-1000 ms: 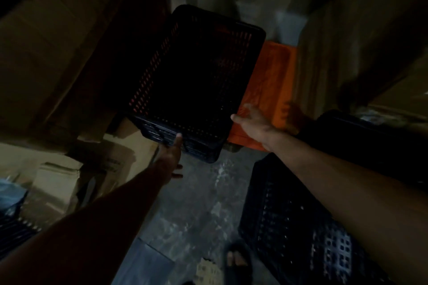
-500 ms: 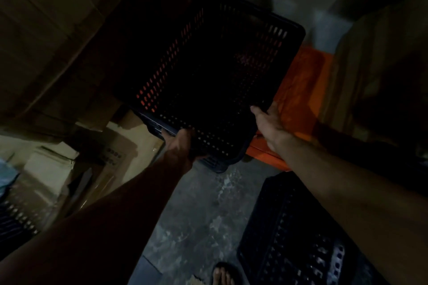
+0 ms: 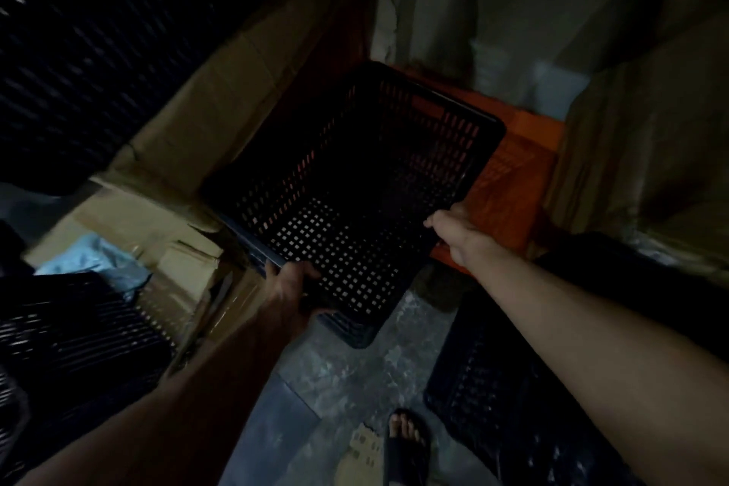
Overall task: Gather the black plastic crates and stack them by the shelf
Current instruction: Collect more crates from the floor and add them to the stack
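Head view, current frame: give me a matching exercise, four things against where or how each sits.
Things:
1. black crate
2. orange crate
3. blue cloth
4. sandalled foot

States:
A. on the concrete floor, bottom centre
B. held tilted by left hand and right hand
C. behind the held crate, partly hidden
D. lying on cardboard boxes at left

Pairs: 1-B, 2-C, 3-D, 4-A
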Available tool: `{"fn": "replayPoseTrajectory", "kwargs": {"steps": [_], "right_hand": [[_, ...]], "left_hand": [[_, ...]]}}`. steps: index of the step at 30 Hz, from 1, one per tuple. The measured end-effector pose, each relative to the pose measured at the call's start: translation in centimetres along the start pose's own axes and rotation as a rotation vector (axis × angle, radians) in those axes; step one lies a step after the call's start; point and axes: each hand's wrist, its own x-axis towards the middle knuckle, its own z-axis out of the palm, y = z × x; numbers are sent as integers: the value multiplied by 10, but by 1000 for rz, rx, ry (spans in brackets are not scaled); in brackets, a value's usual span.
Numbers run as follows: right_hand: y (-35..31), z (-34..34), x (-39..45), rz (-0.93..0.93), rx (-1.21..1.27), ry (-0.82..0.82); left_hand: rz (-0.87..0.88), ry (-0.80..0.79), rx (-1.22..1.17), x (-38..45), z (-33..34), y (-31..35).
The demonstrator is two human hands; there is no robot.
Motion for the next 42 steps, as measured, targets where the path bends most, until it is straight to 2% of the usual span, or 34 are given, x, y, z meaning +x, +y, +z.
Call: {"fn": "replayPoseTrajectory", "kwargs": {"steps": [8, 13, 19, 21, 24, 28, 30, 35, 37, 42], "right_hand": [[-36, -5, -165, -149, -4, 80], [-48, -16, -269, -163, 36, 142], [-69, -28, -391, -229, 23, 147], [-82, -39, -427, -267, 110, 222], [-95, -71, -481, -288, 375, 272], [-92, -131, -532, -334, 505, 402], [-83, -163, -548, -290, 558, 452], [-30, -237, -567, 59, 728, 557], [-4, -266, -570, 133, 672, 577], [60, -340, -586, 183, 412, 619]], "left_hand": [[29, -123, -68, -135, -80, 10], [86, -168, -28, -227, -117, 32], [204, -74, 78, -333, -165, 71], [220, -40, 56, -369, -181, 83], [265, -12, 93, -419, -209, 95], [327, -29, 222, -464, -230, 109], [358, -53, 299, -484, -227, 112], [351, -192, 498, -520, -191, 105], [350, -238, 566, -523, -174, 105], [292, -355, 763, -515, -116, 100]]}}
